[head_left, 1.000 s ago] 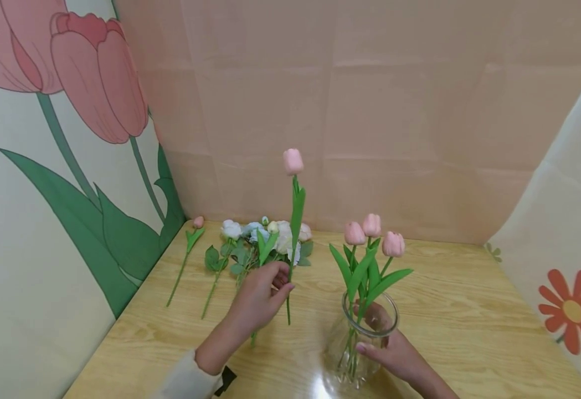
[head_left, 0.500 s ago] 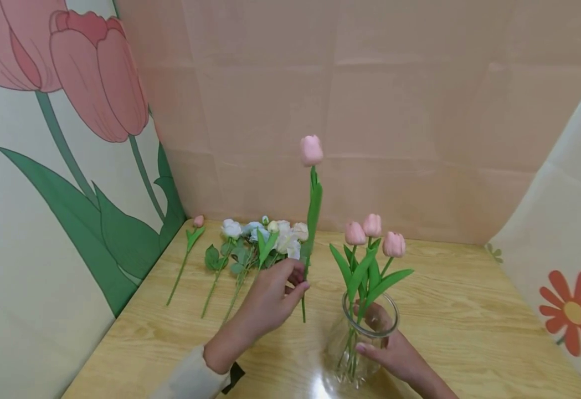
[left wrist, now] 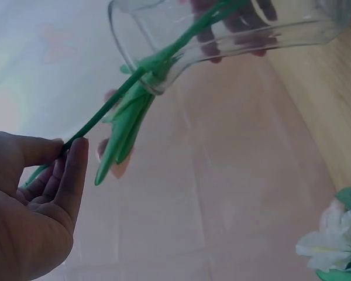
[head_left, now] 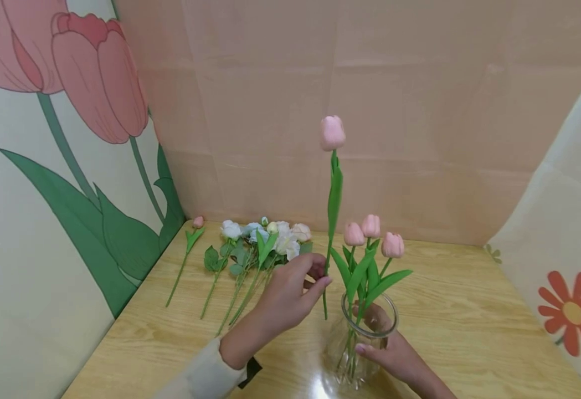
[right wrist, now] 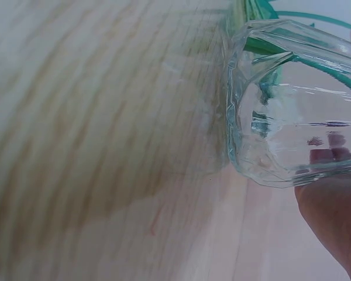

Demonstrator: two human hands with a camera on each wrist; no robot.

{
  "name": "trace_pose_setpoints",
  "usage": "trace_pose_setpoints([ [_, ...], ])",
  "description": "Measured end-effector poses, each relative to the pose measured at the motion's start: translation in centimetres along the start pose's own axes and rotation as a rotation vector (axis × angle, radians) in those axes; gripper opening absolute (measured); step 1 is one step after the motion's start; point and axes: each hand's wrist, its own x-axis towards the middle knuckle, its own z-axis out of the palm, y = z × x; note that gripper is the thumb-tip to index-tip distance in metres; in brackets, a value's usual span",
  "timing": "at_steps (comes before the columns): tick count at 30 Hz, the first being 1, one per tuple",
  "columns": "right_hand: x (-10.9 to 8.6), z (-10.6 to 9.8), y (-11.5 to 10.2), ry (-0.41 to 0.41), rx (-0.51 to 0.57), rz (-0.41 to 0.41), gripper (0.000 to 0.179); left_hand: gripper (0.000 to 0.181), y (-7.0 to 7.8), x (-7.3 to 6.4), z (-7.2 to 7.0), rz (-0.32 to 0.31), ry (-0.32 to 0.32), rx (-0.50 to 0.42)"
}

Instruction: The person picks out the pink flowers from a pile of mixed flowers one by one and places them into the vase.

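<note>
A pink tulip (head_left: pixel 332 133) stands upright above the table, its green stem pinched between the thumb and fingers of my left hand (head_left: pixel 290 291). The stem's lower end hangs free, just left of the glass vase (head_left: pixel 337 354). My right hand (head_left: pixel 395 354) grips the vase around its side near the neck, thumb in front and fingers behind the glass. Several pink tulips with green leaves (head_left: pixel 370 277) stand in the vase, their stems crossing inside. In the left wrist view the left hand (left wrist: pixel 41 193) pinches the stem; in the right wrist view the vase base (right wrist: pixel 240 117) meets the wood.
To the left on the wooden table (head_left: pixel 450 310) lie a single pink tulip (head_left: pixel 198 223), a white rose (head_left: pixel 231 229) and a cluster of pale flowers (head_left: pixel 284 238) with green stems. Printed cloth walls stand at left, back and right. A small black object (head_left: pixel 250 372) sits by the left sleeve.
My left hand has carried the pinched tulip rightward and a little up, closer to the vase. More of the flower stems on the table show now. My right hand and the vase stay in place.
</note>
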Motion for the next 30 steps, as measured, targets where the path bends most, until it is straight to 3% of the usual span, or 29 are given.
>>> trace_pose_setpoints([
  [6, 0.0, 0.0, 0.1, -0.008, -0.002, 0.012, 0.077, 0.022, 0.8, 0.8, 0.1, -0.016, -0.009, -0.016],
  [14, 0.0, 0.1, -0.5, -0.003, -0.008, 0.064, 0.078, 0.027, 1.4, 1.8, 0.3, 0.006, 0.030, -0.029],
  [21, -0.3, 0.1, -0.2, 0.004, -0.031, 0.060, 0.075, 0.027, 1.9, 2.4, 0.9, 0.010, -0.001, -0.072],
  [30, -0.2, 0.1, -0.5, -0.002, -0.023, 0.114, 0.077, 0.026, 1.6, 2.4, 2.2, 0.010, -0.049, -0.079],
])
